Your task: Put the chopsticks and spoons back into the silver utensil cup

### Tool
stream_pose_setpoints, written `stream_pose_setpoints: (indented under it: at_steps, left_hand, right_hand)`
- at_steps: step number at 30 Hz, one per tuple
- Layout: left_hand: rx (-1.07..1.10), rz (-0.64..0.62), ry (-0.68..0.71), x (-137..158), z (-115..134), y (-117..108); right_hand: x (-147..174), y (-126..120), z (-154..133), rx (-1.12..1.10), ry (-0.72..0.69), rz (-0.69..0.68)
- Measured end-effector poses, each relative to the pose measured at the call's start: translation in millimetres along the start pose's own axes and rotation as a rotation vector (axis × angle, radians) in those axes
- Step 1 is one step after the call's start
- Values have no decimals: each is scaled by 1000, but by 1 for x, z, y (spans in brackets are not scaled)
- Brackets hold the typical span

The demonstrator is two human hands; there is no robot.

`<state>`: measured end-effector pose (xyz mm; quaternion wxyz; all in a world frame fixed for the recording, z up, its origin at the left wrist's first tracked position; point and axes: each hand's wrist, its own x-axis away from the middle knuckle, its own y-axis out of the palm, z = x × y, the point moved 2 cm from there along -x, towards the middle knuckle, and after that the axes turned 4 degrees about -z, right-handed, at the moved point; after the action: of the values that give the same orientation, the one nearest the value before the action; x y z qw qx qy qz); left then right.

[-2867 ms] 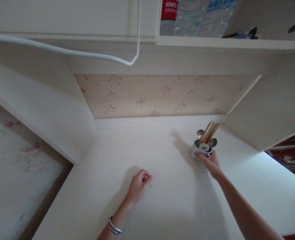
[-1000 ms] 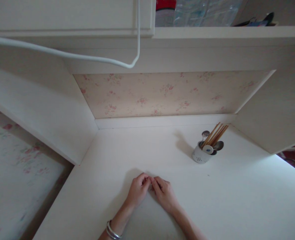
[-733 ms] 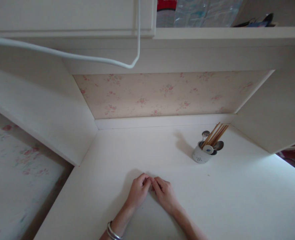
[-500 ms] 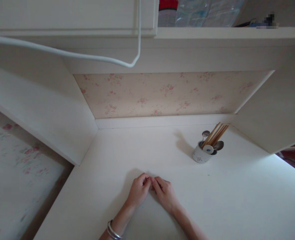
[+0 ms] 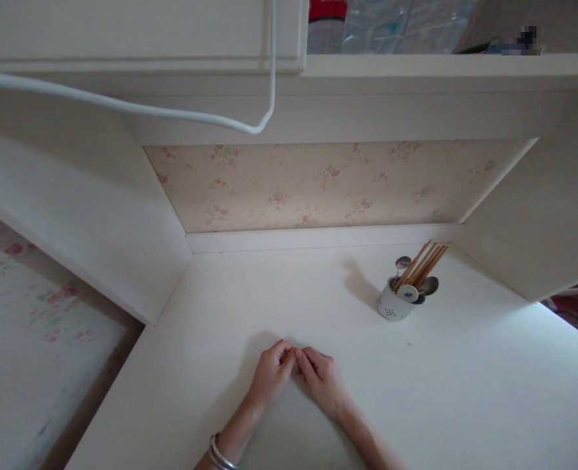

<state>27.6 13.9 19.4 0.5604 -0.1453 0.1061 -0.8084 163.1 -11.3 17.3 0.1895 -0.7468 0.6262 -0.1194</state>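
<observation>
"What was closest?"
"The left hand (image 5: pixel 272 369) and right hand (image 5: pixel 324 378), curled almost closed and touching each other. I couldn't tell if they held anything."
"And the cup (image 5: pixel 390 307)?"
"Farther off, to the right, apart from both. Chopsticks (image 5: pixel 423 264) and spoons (image 5: pixel 430 285) poked out."

Perforated utensil cup (image 5: pixel 393 307) upright on white tabletop (image 5: pixel 465 378)

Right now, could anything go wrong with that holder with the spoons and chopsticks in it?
Maybe. The white holder could tip if bumped, because its chopsticks stick up high and neither the left hand nor the right hand steadies it. Also, a metal spoon leans out past the rim, so it might get knocked.
</observation>
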Motion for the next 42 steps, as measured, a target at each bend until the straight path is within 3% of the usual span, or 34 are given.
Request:
stream_pose_setpoints:
  at_steps: [42]
  left_hand:
    - [-35, 16, 0, 1, 0, 0]
  right_hand:
    - [-1, 0, 0, 20, 1, -11]
